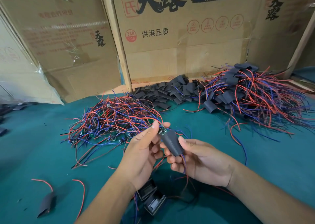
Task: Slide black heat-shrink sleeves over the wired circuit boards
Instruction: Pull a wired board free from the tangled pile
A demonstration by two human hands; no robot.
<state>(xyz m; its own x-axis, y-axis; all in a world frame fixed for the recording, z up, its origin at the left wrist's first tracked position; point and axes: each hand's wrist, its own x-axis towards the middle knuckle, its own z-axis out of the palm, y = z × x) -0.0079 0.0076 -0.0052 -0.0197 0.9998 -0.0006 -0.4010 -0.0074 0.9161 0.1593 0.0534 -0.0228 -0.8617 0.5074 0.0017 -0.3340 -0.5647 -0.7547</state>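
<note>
A green mat [42,138] covers the table, backed by cardboard boxes [179,36]. Above it, the left hand [144,153] pinches a small green board [163,130] between thumb and forefinger, its red and blue wires trailing up and left. The right hand [199,160] grips a black sleeve [171,142], thumb on top and fingers curled beneath; the sleeve's upper mouth touches the board, which still shows outside it. Thin wires hang from the sleeve's lower end. Behind lie three heaps, too many to count: bare wired boards [110,121] left, loose sleeves [167,92] middle, sleeved boards [252,94] right. One sleeved piece [46,205] lies near left.
</note>
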